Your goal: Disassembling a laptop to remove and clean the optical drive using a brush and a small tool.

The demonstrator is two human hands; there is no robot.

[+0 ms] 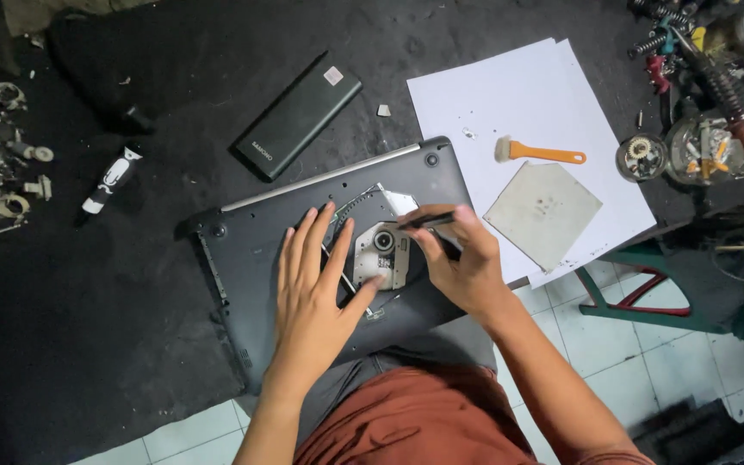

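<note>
While my left hand (307, 288) lies flat, fingers spread and holding nothing, on the upturned base of the dark laptop (260, 250), its thumb tip touches the lower edge of the exposed optical drive (382, 254). That silver unit sits in the opened bay at the middle of the base, just right of my left fingers and directly under my right hand (458, 258). My right fingers are closed in a pinch on a thin dark tool (428, 221), probably a screwdriver. Its long axis runs nearly level, tip pointing left, just above the drive's round hub. Right hand is the nearer to the hub. The removed cover plate (542, 213) and an orange-handled brush (537, 152) lie on white paper (484, 95), well apart to the right.
</note>
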